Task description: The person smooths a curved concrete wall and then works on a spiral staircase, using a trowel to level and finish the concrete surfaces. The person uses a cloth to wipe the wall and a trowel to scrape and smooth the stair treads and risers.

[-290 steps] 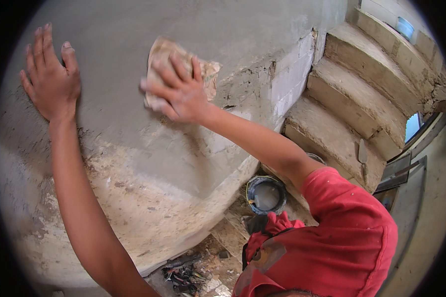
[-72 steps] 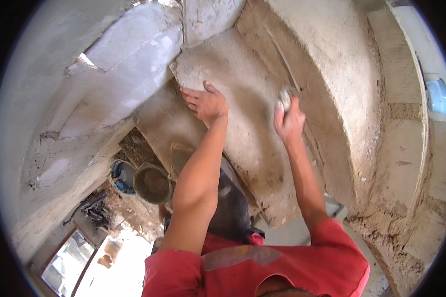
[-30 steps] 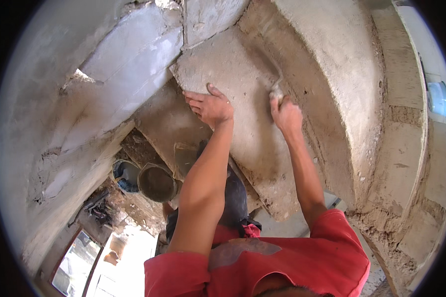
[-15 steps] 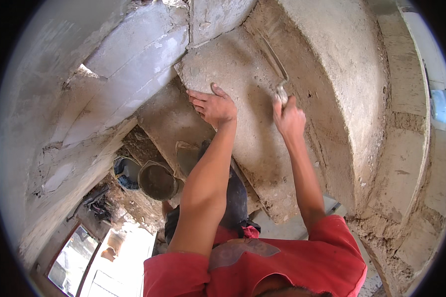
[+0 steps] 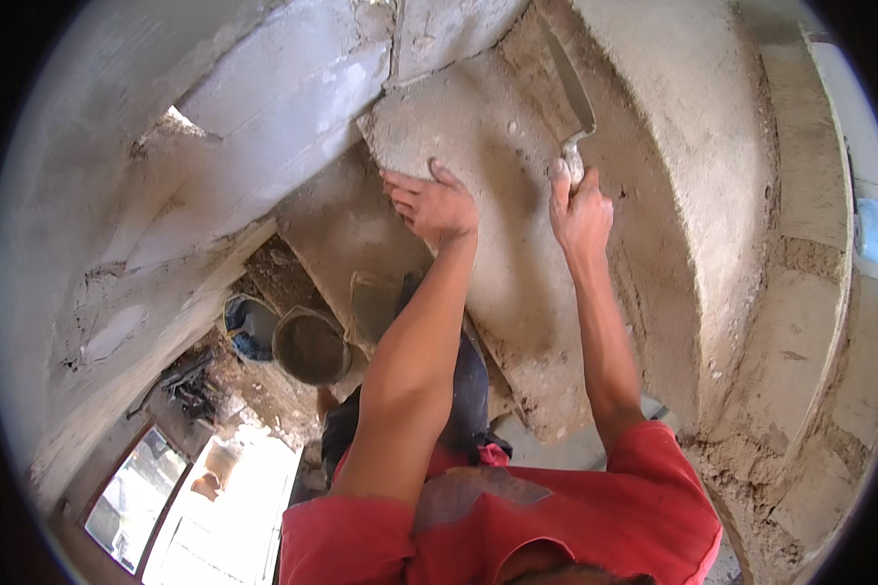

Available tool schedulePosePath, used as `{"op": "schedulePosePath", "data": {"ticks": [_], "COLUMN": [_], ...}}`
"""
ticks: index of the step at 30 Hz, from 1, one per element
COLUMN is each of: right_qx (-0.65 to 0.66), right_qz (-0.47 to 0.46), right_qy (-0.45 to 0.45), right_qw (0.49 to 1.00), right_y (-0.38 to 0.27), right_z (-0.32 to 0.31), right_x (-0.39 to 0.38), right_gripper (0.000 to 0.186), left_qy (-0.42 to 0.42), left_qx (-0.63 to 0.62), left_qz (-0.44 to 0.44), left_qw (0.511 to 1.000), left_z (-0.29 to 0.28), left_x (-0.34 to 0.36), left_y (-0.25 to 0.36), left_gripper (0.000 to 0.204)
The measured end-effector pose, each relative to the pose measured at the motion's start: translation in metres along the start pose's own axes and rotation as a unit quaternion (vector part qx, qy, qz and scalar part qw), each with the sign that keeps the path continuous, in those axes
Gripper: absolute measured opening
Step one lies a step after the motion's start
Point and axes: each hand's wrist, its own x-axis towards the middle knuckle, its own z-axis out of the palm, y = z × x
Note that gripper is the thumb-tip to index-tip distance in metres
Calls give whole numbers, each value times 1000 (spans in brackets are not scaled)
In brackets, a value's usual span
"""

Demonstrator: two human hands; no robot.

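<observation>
My left hand (image 5: pixel 439 205) lies on the dusty concrete step (image 5: pixel 517 273), near its left edge, with its fingers stretched out. Farther right, my right hand (image 5: pixel 582 214) is closed on the pale, crusted handle of a metal trowel (image 5: pixel 579 102). The long blade reaches up and away along the foot of the riser (image 5: pixel 644 224), toward the step's far corner. Dust and small bits lie on the tread around the blade.
A block wall (image 5: pixel 244 127) rises on the left. Two buckets (image 5: pixel 249 327) (image 5: pixel 310 351) stand below beside lower steps (image 5: pixel 322 244). Dark clutter (image 5: pixel 187 385) lies near a bright opening (image 5: pixel 215 507). Higher steps (image 5: pixel 790 331) curve away right, with a blue container (image 5: pixel 873 229) beyond.
The view has turned from the plastered wall to the steps. The crumpled paper has left my right hand, which now grips the trowel and has just moved slightly up along the riser.
</observation>
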Motion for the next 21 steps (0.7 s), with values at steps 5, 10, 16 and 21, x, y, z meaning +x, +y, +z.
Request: {"op": "schedulePosePath", "data": {"ticks": [5, 10, 16, 21], "right_qx": [-65, -79, -97, -103], "right_qz": [-42, -25, -110, -96], "right_qy": [9, 0, -154, 0], "right_qw": [997, 997, 977, 990], "right_y": [7, 1, -14, -42], "right_z": [4, 13, 15, 11], "right_x": [2, -11, -28, -9], "right_gripper": [67, 68, 67, 67], "left_qy": [5, -20, -32, -30], "left_qx": [-3, -18, -43, -55], "left_qz": [9, 2, -9, -8], "left_qw": [1000, 1000, 999, 998], "left_z": [1, -4, -10, -7], "left_x": [-3, 0, -1, -3], "left_y": [-2, 3, 3, 0], "left_gripper": [91, 88, 81, 80]}}
